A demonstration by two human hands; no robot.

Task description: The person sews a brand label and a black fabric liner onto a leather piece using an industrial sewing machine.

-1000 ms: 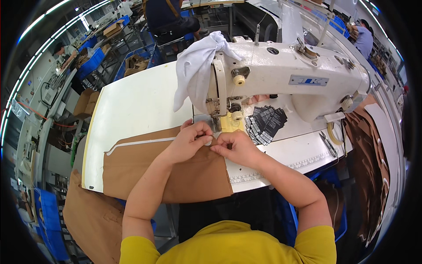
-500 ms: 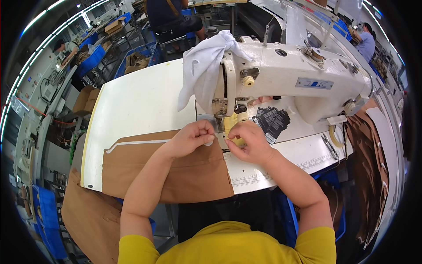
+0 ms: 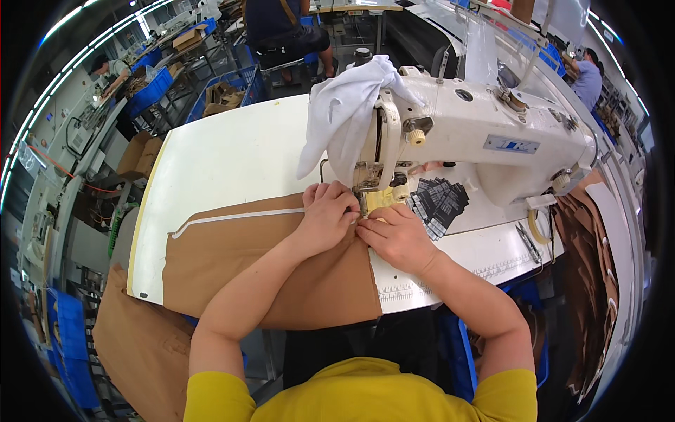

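A brown fabric piece [image 3: 239, 260] with a white strip [image 3: 232, 217] along its far edge lies on the white sewing table [image 3: 225, 155]. My left hand [image 3: 327, 211] presses flat on the fabric just left of the presser foot [image 3: 376, 200] of the white sewing machine [image 3: 485, 144]. Fingers of my right hand [image 3: 397, 235] pinch the fabric edge right beside the foot. Both hands touch each other at the needle area. A white cloth [image 3: 344, 116] is draped over the machine's head.
A dark patterned patch [image 3: 437, 204] lies on the table under the machine arm. Brown fabric pieces hang at the right [image 3: 590, 260] and lower left [image 3: 133, 344]. Scissors [image 3: 526, 239] lie near the table's right edge. Other people work in the background.
Both hands stay at the presser foot. My right hand has shifted slightly nearer along the fabric edge, and the view has moved a little.
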